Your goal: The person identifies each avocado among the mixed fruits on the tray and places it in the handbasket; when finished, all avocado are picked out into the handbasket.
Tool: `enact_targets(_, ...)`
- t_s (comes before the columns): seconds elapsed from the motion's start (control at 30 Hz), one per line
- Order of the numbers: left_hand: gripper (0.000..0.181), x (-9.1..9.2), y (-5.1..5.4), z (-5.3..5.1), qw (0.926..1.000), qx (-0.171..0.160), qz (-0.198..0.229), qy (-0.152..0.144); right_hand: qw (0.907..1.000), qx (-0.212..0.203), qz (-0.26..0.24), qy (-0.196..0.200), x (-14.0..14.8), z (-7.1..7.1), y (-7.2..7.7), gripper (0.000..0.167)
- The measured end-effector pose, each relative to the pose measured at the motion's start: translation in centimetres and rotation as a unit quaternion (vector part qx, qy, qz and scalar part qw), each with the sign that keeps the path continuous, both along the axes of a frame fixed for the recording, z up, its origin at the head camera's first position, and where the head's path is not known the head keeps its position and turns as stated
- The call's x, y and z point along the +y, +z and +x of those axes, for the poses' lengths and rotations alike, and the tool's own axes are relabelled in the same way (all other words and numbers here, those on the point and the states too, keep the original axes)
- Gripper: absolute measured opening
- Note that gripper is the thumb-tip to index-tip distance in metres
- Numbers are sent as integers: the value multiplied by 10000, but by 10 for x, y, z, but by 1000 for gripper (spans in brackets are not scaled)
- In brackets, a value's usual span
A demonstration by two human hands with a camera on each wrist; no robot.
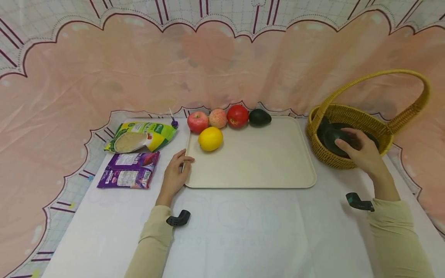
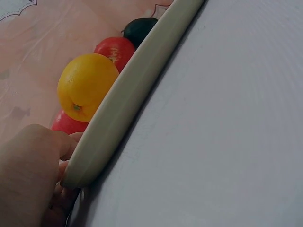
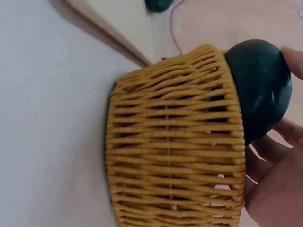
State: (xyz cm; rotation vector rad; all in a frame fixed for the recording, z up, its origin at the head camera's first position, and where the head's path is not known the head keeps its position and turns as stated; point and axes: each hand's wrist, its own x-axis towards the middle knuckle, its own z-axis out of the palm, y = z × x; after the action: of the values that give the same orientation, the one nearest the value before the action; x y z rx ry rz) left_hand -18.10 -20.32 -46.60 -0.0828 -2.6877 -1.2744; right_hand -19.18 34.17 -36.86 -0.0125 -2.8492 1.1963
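Observation:
My right hand grips a dark green avocado at the mouth of a woven basket. In the right wrist view this avocado shows above the basket's rim, the thumb on one side and fingers on the other. Other dark shapes lie inside the basket, too hidden to identify. My left hand holds the left edge of a cream tray. In the left wrist view some fingers curl beneath the tray's rim. On the tray sits a yellow citrus fruit.
Along the tray's back edge stand a red apple, a pinkish peach, a red fruit and another avocado. Left of the tray lie a green-yellow bag, a purple packet and a small purple lollipop. The basket's tall handle arches up.

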Motion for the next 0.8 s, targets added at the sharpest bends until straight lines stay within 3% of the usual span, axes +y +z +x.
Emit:
enact_targets(0.57,18,-1,-1,0,10000,-7,-73,28,9947,-556,838,218,10,0,2,74)
enact_targets(0.8,18,0,-1,0,10000,51,-50,-7,9932,-142,1086,381,10,-2,-5,68)
